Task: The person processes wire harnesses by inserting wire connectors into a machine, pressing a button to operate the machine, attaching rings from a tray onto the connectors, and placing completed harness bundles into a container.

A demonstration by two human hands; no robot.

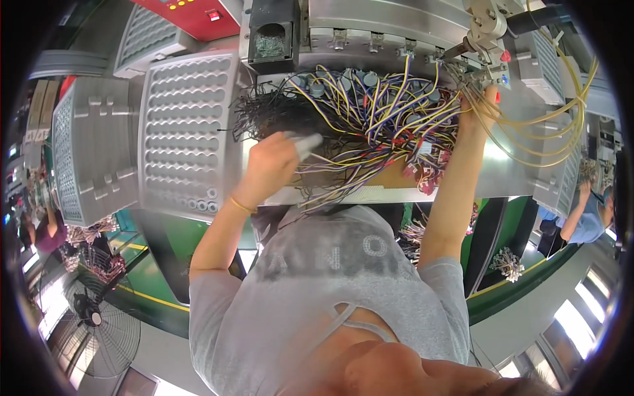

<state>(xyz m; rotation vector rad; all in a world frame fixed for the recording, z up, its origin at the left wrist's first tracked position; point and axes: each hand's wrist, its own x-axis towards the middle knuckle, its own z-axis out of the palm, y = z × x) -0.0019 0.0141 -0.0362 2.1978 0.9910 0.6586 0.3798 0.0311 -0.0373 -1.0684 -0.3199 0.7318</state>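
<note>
A thick heap of yellow, dark and white wires [370, 125] lies on the bench before me. My left hand [272, 164] is over its left part, fingers curled and blurred, with white covers on the fingertips. Whether a wire is between those fingertips is too blurred to see. At the right end of the heap, my right hand [479, 109] reaches up to a metal machine head [490, 30]. Thin clear tubes [561, 132] cross in front of its fingers and hide most of them. Several wires run from the heap up beside this hand. Grey round parts [347, 80] sit among the wires.
A grey tray with rows of round hollows [188, 132] stands left of the heap. Behind it are a red control box [198, 18] and a black box [272, 43] holding small scraps. Red and white connectors [426, 170] lie near the front edge. Other people work at both sides.
</note>
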